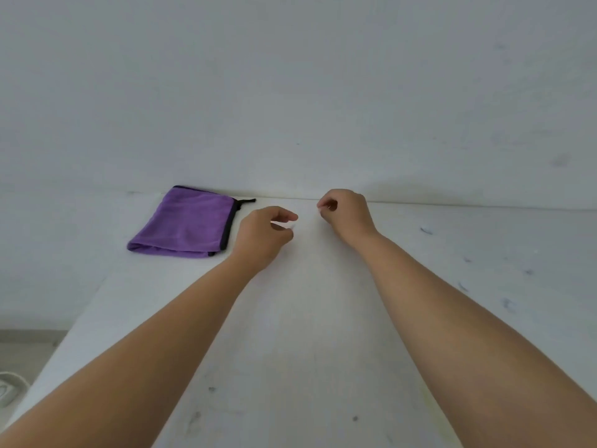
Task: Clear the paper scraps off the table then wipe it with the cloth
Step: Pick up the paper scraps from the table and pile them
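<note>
1. The white counter (323, 318) stands against a pale wall (290, 76), and both bare forearms reach over it toward the far edge.
2. The left hand (261, 234) hovers low over the counter, just beside the right edge of the cloth. Its fingers are curled, and the thumb and forefinger pinch a small white paper scrap (292, 227) – the scrap is tiny and almost the same colour as the counter, so its shape is not clear.
3. The right hand (345, 215) is near the back edge of the counter, close to the wall. Its grip is also closed: the fingers are bent inward, and a small white bit (319, 206) shows at the fingertips. It seems to be another scrap, but it is too small to be sure.
4. The two hands are near each other, not touching.
5. The purple cloth (187, 224) lies folded flat on the counter, at the far left, close to the wall. It has a black trim along its right side and a short black loop at the upper right corner. No hand touches it.
6. Some small dark marks (426, 230) are spread on the counter surface – mostly on the right side and near the front.
7. At the lower left, beyond the edge of the counter, a strip of floor (29, 347) is visible.
</note>
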Available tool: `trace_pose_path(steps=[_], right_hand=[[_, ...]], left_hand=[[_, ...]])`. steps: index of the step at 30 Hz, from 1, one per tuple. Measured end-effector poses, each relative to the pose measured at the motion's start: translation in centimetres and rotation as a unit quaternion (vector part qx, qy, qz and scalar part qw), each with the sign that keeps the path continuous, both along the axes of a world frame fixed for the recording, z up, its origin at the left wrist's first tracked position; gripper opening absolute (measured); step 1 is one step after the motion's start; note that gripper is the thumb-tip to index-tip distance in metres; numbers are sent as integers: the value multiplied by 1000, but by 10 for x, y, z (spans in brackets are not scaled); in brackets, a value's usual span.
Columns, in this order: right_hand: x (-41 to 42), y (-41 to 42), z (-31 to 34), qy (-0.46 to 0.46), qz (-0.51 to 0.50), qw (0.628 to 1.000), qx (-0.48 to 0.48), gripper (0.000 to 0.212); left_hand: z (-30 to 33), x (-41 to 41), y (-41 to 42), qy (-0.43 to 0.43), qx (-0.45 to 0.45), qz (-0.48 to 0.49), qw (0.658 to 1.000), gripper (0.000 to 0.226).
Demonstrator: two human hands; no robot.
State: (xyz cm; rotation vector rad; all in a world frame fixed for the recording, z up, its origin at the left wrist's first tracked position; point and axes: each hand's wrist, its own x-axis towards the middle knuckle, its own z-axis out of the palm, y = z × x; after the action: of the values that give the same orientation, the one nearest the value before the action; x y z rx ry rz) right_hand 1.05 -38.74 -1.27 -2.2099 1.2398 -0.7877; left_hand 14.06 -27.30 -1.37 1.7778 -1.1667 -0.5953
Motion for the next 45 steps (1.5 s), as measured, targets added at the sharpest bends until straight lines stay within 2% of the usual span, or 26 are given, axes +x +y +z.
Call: trace_pose_path(steps=[2,5,9,12,15,20,22,26,28,31,34,37,42,45], right_hand=[[-24,6,5,-82,-45,995,47,15],[-72,13,12,-174,-91,974,109,23],[-142,21,20,-190,-120,964,143,23],[-187,24,26,-143,-128,968,160,14],[-219,23,30,-82,-135,976,151,16],[-246,15,23,70,-137,986,70,22],[-248,11,19,98,-127,986,43,23],[-243,2,16,135,-85,987,16,23],[-239,-2,15,170,-58,984,4,23],[-237,-10,11,216,-16,976,-29,20],[-234,-17,9,240,5,970,-31,30],[-234,-18,9,208,-13,978,-28,30],[-254,-14,17,44,-87,995,31,16],[-273,-5,20,-40,-89,992,83,20]], left_hand=[[5,-13,-2,8,-4,-33,999,28],[15,-44,-5,26,-5,-75,997,24],[27,-92,-14,36,-2,-142,989,12],[32,-129,-25,19,-5,-168,986,11],[31,-165,-35,-63,14,-213,975,12],[31,-214,-54,-250,96,-306,914,33],[28,-222,-60,-277,126,-330,893,36],[23,-219,-68,-285,104,-371,878,20],[22,-210,-71,-280,59,-359,889,15],[22,-188,-82,-237,-17,-263,935,7],[22,-172,-102,-190,-4,-181,965,5],[22,-171,-122,-193,25,-172,966,4],[21,-190,-138,-260,51,-228,937,6],[20,-200,-141,-325,63,-240,913,10]])
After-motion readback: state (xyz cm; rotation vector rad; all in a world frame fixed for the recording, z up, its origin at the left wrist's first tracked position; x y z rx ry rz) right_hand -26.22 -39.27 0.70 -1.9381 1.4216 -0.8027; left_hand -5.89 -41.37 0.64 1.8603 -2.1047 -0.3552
